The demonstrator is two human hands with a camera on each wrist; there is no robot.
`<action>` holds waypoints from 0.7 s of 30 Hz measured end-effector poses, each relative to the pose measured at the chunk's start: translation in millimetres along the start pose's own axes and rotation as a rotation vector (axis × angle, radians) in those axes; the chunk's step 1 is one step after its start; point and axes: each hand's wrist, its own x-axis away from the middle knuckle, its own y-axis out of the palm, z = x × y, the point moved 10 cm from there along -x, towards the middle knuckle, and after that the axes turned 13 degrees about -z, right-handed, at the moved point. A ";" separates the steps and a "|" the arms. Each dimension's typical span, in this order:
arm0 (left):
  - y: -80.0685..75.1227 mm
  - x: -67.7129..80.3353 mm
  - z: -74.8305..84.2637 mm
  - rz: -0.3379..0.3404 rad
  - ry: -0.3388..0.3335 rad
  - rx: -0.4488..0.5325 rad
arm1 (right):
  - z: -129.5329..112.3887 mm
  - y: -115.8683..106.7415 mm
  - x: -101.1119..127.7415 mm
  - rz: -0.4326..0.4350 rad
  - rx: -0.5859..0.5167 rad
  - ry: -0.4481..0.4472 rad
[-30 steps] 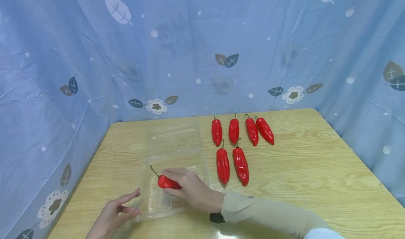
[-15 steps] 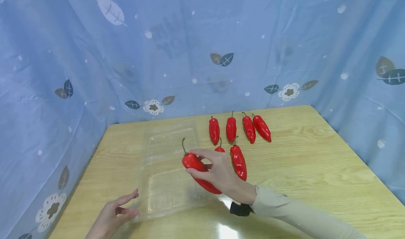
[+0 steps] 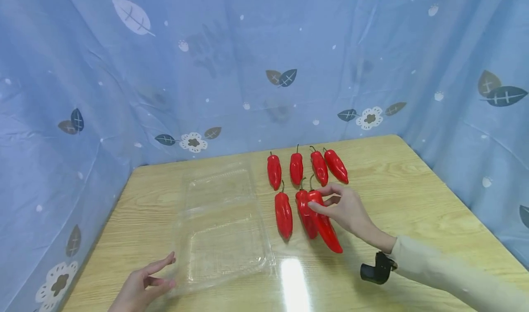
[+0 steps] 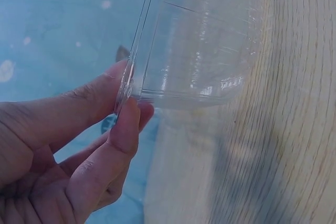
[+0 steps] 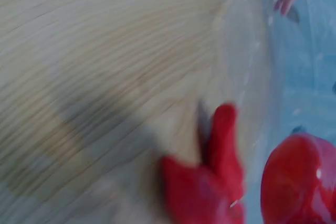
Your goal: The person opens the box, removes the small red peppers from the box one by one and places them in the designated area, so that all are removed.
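In the head view my right hand (image 3: 351, 213) pinches a red pepper (image 3: 327, 234) near its stem end, tilted with the tip toward me. It overlaps another red pepper (image 3: 303, 211) in the near row, and a further one (image 3: 283, 215) lies just left. My left hand (image 3: 140, 284) is at the left near corner of a clear plastic clamshell box (image 3: 225, 206), opened out flat. Close up in the left wrist view, thumb and fingers pinch the rim of the box (image 4: 197, 51). The right wrist view is blurred; the held pepper (image 5: 299, 179) fills its lower right corner.
Behind the near peppers, a row of several red peppers (image 3: 296, 169) lies toward the far table edge. The wood-grain table (image 3: 413, 202) is enclosed by a blue patterned curtain (image 3: 248, 73) at the back and both sides. A black wrist camera (image 3: 377, 270) hangs below the right wrist.
My right hand has lifted the pepper out of the box's near half and carried it right, over the near row of peppers. The left hand stays at the box's corner.
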 end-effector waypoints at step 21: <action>-1.2 -6.3 -15.4 -0.010 0.033 0.049 | 69.5 -39.1 -26.6 0.082 0.118 0.114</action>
